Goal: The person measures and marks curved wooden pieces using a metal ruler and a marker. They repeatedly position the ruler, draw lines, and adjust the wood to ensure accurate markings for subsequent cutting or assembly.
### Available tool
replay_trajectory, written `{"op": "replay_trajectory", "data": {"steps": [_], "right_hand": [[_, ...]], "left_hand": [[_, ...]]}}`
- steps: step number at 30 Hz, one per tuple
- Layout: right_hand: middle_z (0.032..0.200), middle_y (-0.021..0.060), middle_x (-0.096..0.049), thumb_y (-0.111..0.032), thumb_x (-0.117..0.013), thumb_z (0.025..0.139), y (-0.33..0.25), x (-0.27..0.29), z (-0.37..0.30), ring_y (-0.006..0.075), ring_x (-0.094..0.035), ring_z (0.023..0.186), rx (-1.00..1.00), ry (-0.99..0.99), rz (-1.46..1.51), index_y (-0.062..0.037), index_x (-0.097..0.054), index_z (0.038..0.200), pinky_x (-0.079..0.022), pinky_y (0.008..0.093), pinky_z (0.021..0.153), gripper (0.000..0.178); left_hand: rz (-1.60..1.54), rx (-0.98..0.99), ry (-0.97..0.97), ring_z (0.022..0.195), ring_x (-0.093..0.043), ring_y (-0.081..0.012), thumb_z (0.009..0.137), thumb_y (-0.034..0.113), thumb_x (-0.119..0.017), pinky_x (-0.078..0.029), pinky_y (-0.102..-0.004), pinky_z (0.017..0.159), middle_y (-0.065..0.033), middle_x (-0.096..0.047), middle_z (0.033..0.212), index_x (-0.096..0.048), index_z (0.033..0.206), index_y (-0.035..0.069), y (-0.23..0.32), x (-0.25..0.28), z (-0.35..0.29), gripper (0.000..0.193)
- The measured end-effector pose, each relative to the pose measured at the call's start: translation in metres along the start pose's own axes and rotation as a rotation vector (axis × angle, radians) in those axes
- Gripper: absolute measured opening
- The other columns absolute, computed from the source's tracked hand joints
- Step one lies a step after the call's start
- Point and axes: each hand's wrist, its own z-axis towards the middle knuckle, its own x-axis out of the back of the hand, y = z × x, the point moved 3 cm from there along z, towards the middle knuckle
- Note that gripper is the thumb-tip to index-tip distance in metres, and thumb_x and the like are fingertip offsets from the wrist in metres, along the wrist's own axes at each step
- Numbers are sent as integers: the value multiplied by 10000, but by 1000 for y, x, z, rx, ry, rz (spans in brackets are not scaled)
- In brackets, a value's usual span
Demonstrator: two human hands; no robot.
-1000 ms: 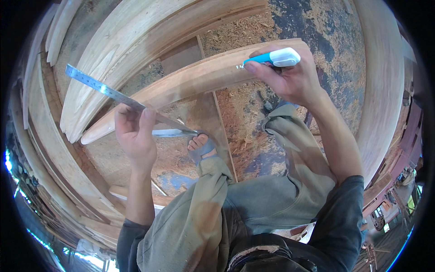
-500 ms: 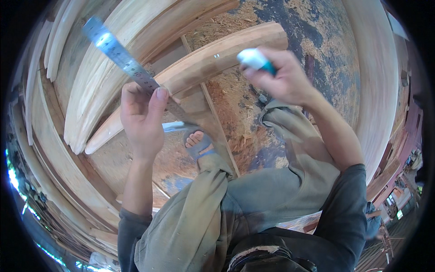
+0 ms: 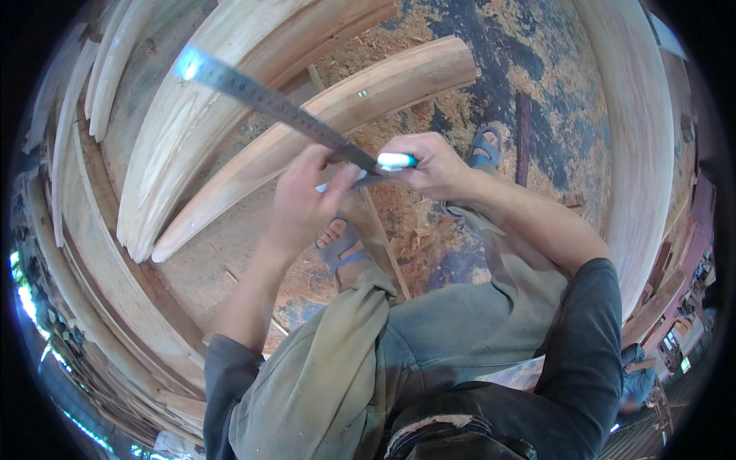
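A metal carpenter's square (image 3: 280, 110) slants through the middle, its long marked blade reaching to the upper left and a short arm at its near end. Near that end my left hand (image 3: 295, 203), smeared by motion, is closed round the square with thumb and fingers. In my closed right hand (image 3: 433, 165) is a white and teal marker (image 3: 397, 161), beside the square's near end; whether they touch I cannot tell. Beyond both hands lies a curved wooden beam (image 3: 414, 77) bearing two small pale marks.
Larger shaped timbers (image 3: 207, 100) lie at the upper left. A broad pale plank (image 3: 640, 153) curves along the right. Shavings cover the dark ground (image 3: 529, 61). My sandalled feet (image 3: 337, 241) stand apart near a thin wooden strip (image 3: 383, 245). Another person (image 3: 636, 376) shows at the lower right.
My right hand has come left and down with the marker to the square's near end. My left hand has moved right with the square, which now lies at a flatter slant.
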Motion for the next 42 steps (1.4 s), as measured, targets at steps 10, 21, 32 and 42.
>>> {"op": "replay_trajectory", "data": {"steps": [10,21,32,42], "right_hand": [[819,42,-713,-197,-794,1050,6,12,13,111,-637,727,-190,265,-10,-30,-791,1098,-517,315,662,173],[823,-9,-746,-302,-805,1054,-3,43,10,72,-663,696,-245,332,75,-40,-797,1057,-536,278,622,262],[857,25,-749,-294,-781,1073,-27,65,12,83,-688,719,-216,397,165,-13,-790,1089,-548,262,639,282],[895,28,-765,-288,-770,1081,-33,65,11,66,-687,741,-223,350,197,-22,-779,1112,-520,238,629,268]], "left_hand": [[546,-500,279,1106,-671,-317,859,87,-860,-543,-457,965,-88,-694,1195,-743,1367,93,-40,-29,3,521],[609,-595,491,1059,-646,-279,873,105,-867,-519,-417,925,-70,-676,1162,-763,1347,69,-57,-33,7,486],[687,-616,545,1028,-664,-255,855,104,-895,-511,-402,890,-49,-691,1150,-756,1359,104,-56,-31,13,523],[728,-678,514,1027,-665,-243,838,98,-906,-515,-400,875,-33,-693,1142,-768,1327,125,-62,-34,12,509]]}}
